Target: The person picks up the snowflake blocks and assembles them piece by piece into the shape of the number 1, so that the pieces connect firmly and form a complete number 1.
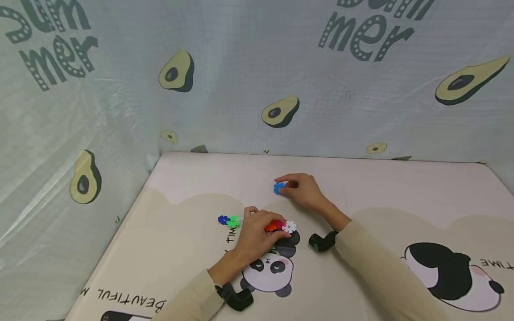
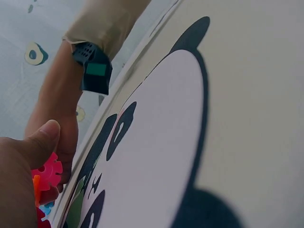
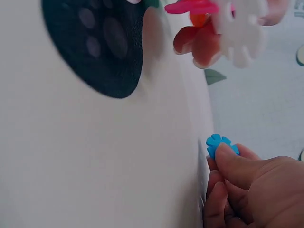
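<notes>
My left hand (image 1: 260, 232) grips a row of flower-shaped plastic discs low over the table. Dark blue (image 1: 223, 220) and green discs (image 1: 233, 221) stick out at its left end. Past the fingers on the right show an orange disc (image 1: 271, 227), a pink disc (image 2: 49, 172) and, at the tip, a white disc (image 3: 242, 33). The middle of the row is hidden behind the hand. Farther back and to the right, my right hand (image 1: 306, 191) pinches a single light blue disc (image 3: 216, 141) between thumb and fingers, apart from the row.
The pale table cover (image 1: 180, 254) carries printed pandas, one panda face (image 1: 268, 273) just below the left hand. A hanging sheet (image 1: 225, 111) with avocado prints stands behind the table and along its left side. Each wrist wears a black camera (image 1: 321, 241).
</notes>
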`<state>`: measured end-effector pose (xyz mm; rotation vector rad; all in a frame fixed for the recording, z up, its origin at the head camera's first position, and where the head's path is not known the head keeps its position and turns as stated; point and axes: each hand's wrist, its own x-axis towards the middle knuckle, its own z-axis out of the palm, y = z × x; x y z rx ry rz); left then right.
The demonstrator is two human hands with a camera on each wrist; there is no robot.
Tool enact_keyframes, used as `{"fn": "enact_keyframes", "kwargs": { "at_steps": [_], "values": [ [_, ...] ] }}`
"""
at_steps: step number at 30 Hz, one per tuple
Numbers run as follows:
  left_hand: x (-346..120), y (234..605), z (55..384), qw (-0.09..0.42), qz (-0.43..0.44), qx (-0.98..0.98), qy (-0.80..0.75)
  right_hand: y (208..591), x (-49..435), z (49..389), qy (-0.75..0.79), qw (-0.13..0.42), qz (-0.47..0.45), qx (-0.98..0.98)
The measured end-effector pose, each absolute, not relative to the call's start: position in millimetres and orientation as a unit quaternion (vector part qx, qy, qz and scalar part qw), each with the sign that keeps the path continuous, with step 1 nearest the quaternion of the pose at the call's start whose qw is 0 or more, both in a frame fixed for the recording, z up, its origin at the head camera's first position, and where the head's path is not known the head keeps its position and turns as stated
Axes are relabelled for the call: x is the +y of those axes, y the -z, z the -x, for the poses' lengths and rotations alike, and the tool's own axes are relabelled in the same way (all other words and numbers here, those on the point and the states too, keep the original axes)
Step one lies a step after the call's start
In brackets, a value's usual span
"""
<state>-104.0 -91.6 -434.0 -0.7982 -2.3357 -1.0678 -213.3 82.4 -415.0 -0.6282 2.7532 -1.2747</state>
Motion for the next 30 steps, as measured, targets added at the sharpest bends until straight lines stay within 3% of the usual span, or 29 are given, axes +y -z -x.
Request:
{"fn": "enact_keyframes", "kwargs": {
  "at_steps": [30],
  "values": [
    [-91,433,103,0.207,0.277,-0.854,0.389,404,139,138,0.536,0.057,0.156,0.828]
  ]
}}
